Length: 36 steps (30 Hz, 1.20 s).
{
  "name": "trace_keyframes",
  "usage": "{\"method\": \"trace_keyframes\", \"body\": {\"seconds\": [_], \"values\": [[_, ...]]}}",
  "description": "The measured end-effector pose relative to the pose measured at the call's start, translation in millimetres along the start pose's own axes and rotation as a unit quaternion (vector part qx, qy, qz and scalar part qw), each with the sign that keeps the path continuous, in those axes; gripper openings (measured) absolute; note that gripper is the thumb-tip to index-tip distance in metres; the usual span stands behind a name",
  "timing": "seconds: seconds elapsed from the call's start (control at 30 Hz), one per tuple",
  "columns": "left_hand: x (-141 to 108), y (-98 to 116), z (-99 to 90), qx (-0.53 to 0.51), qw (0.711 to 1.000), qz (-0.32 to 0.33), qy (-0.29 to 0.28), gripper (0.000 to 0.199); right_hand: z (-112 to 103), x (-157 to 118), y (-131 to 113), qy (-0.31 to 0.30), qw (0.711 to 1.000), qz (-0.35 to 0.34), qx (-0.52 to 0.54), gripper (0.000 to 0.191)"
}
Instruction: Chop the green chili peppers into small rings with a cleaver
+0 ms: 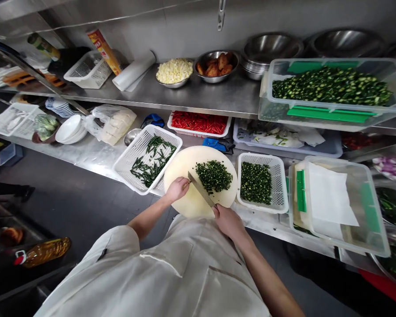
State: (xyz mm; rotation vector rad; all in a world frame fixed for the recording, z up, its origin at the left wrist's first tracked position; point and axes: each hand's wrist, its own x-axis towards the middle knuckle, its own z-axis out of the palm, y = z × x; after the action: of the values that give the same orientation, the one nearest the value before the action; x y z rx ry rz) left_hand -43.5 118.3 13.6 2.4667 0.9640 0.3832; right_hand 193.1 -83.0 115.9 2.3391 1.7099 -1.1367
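**A:** We're at the round board [193,204], and the right hand [230,221] has the knife [200,188]! How's the grip?

**B:** Closed firmly round the handle, down at five o'clock on the board. The blade slants up toward eleven, its tip right by the left hand [177,189].

**A:** And that left hand, over at nine o'clock?

**B:** Fingers bunched, tips drawn together close to the blade. Whether they pinch anything, I can't tell; it's too small to make out.

**A:** Now the chopped greens [213,177], where are they?

**B:** A loose pile on the board, between one and four o'clock, just right of the blade!

**A:** Look out to ten o'clock: a white basket [136,152] beside the board, with whole green peppers [144,175] strewn inside.

**B:** And at three o'clock a smaller basket [280,182], a thick layer of cut greens [255,182] in it. Further out that way, a clear tub [364,189] with white paper [331,193] in it.

**A:** Straight up at twelve, red chillies [199,122] fill a tray!

**B:** Above them, the steel shelf [231,100], with a bowl of browned pieces [218,66] up there, also near twelve.
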Motion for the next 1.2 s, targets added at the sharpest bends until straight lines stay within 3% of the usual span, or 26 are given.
{"method": "trace_keyframes", "body": {"seconds": [0.17, 0.3, 0.43, 0.53, 0.63, 0.77, 0.87, 1.03, 1.2], "values": [[0.8, -0.2, -4.8, -0.002, 1.000, 0.018, -0.015, 0.016, 9.0, -1.6, 4.8, -0.004, 0.999, 0.005, 0.044, 0.034], [21.8, 5.7, -13.7, -0.006, 1.000, 0.023, -0.003, 0.015, 7.7, -4.5, 33.3, 0.073, 0.986, 0.001, 0.153, 0.038], [84.3, 28.7, -13.5, -0.026, 0.997, 0.056, 0.041, 0.018, -6.2, -3.0, 74.2, 0.173, 0.964, 0.104, 0.175, 0.042], [140.0, 56.4, -0.7, -0.035, 0.995, 0.084, 0.052, 0.032, -17.1, -0.5, 97.2, 0.190, 0.956, 0.177, 0.134, 0.042], [174.4, 86.4, 21.2, -0.027, 0.992, 0.119, 0.031, 0.043, -17.4, -4.3, 107.9, 0.199, 0.953, 0.189, 0.128, 0.042], [178.7, 120.3, 54.4, -0.009, 0.977, 0.208, -0.045, 0.034, -3.7, -16.9, 109.5, 0.201, 0.946, 0.202, 0.154, 0.044], [172.1, 135.5, 70.9, 0.016, 0.970, 0.224, -0.089, 0.027, 7.1, -24.7, 107.5, 0.190, 0.942, 0.209, 0.180, 0.043], [175.9, 142.6, 78.5, 0.077, 0.970, 0.197, -0.122, 0.016, 21.1, -31.8, 101.6, 0.179, 0.941, 0.207, 0.201, 0.040], [185.1, 143.1, 80.7, 0.084, 0.961, 0.218, -0.150, 0.016, 24.9, -30.9, 93.4, 0.164, 0.941, 0.229, 0.189, 0.037]]}}
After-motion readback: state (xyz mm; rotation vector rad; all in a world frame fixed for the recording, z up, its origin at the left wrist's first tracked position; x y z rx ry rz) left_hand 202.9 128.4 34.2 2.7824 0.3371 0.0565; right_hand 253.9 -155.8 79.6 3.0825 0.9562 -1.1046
